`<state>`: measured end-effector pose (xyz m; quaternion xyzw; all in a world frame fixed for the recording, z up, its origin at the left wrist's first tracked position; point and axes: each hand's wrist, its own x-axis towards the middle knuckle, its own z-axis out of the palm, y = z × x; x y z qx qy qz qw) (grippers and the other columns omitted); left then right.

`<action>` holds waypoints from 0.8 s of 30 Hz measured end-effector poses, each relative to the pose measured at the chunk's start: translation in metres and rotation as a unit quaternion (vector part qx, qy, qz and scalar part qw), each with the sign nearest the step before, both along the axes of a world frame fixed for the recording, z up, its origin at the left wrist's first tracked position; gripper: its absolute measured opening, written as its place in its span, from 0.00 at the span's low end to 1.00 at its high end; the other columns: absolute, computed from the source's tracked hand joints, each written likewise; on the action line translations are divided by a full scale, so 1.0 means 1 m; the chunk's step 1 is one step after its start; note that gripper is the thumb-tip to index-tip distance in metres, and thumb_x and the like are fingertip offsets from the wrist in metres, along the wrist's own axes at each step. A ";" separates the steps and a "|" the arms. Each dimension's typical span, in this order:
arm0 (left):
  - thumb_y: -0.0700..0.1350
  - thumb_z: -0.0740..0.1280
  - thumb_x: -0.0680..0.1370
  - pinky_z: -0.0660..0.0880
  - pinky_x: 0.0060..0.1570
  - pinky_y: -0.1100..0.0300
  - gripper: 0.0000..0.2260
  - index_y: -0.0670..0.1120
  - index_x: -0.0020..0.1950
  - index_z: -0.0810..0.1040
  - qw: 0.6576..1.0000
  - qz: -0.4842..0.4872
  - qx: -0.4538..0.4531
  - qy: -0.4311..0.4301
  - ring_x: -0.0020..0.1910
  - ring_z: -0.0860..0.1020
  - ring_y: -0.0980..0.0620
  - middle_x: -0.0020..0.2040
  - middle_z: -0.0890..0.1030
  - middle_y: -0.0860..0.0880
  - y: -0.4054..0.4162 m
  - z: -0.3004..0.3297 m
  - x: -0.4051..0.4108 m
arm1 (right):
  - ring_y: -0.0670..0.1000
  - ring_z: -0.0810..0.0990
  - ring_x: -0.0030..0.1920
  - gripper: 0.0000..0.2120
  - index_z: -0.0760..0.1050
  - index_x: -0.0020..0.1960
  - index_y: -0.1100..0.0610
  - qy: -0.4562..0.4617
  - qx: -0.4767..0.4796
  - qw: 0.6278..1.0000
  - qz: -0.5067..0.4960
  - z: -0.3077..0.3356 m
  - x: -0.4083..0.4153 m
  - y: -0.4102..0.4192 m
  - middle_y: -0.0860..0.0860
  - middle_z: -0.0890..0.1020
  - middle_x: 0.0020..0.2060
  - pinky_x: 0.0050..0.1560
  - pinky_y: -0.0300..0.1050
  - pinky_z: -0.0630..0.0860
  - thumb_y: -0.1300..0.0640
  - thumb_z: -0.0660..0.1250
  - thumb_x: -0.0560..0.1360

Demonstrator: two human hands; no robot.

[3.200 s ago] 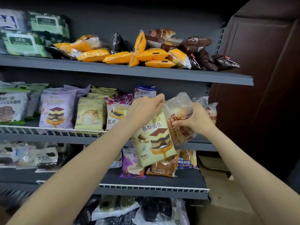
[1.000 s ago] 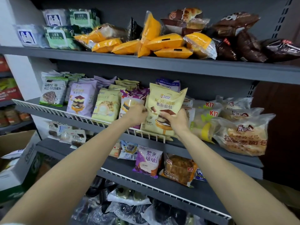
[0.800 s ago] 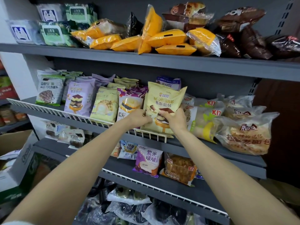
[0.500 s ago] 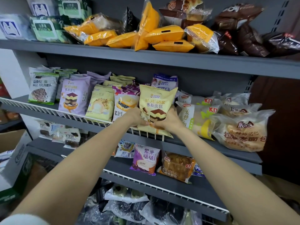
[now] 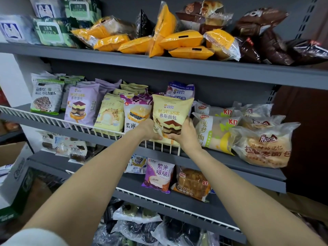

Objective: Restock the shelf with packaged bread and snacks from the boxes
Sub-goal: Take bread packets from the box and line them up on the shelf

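mousse bread seated behind the rail

cardboard box (image 5: 16, 173) stands open at the far left, below the shelves, so stock presumably remains to be put out. on the middle shelf (image 5: 230, 157) a row of upright packs runs rightward: a green-topped chocolate pack (image 5: 46, 96), a purple mousse pack (image 5: 81, 105), a pale yellow pack (image 5: 110, 112) and a purple-flowered pack (image 5: 135, 110).

next in that row is the yellow mousse bread pack (image 5: 171, 114). a few seconds ago it hung in the air in front of the shelf, tilted; half a second ago it was already at the rail but leaning. now it stands upright with its bottom edge tucked behind the white wire rail (image 5: 106, 133), level with its neighbours. this item looks as good as placed, and only letting go remains.

left hand (image 5: 149, 129) grips the pack's lower left edge, fingers curled round it. right hand (image 5: 184, 133) grips the lower right corner, thumb across the front, fingers wrapped behind. neither has loosened yet.

further right, clear-wrapped loaves (image 5: 262, 146) lie on their sides, touching the pack's right flank.
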<state>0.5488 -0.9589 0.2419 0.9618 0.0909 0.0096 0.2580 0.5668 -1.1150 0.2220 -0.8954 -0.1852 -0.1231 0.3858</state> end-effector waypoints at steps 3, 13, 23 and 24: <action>0.50 0.74 0.71 0.69 0.47 0.59 0.17 0.41 0.50 0.71 1.000 0.009 0.019 -0.017 0.47 0.71 0.49 0.51 0.76 0.44 -0.003 0.000 0.002 | 0.55 0.66 0.70 0.42 0.55 0.73 0.62 -0.005 -0.002 1.000 -0.001 -0.002 0.002 0.001 0.57 0.66 0.68 0.68 0.45 0.64 0.57 0.76 0.68; 0.50 0.72 0.73 0.69 0.59 0.55 0.25 0.41 0.64 0.70 0.998 -0.047 0.004 -0.041 0.61 0.73 0.45 0.62 0.76 0.44 0.008 -0.005 -0.001 | 0.53 0.60 0.71 0.50 0.57 0.75 0.59 0.025 -0.065 0.997 0.022 0.005 0.017 -0.001 0.56 0.64 0.70 0.71 0.42 0.57 0.54 0.80 0.60; 0.47 0.73 0.72 0.68 0.54 0.61 0.40 0.48 0.77 0.53 0.995 -0.053 -0.017 -0.078 0.62 0.74 0.44 0.64 0.76 0.45 0.017 -0.016 -0.015 | 0.57 0.62 0.72 0.52 0.50 0.74 0.64 0.076 -0.071 0.994 -0.039 0.001 0.000 0.007 0.60 0.61 0.71 0.70 0.47 0.63 0.55 0.79 0.63; 0.47 0.73 0.72 0.69 0.55 0.60 0.40 0.47 0.76 0.53 0.996 -0.050 -0.004 -0.075 0.62 0.74 0.43 0.63 0.76 0.44 0.017 -0.016 -0.013 | 0.57 0.63 0.71 0.49 0.53 0.73 0.65 0.079 -0.076 0.993 -0.046 -0.002 -0.004 0.006 0.61 0.63 0.69 0.68 0.46 0.64 0.54 0.79 0.64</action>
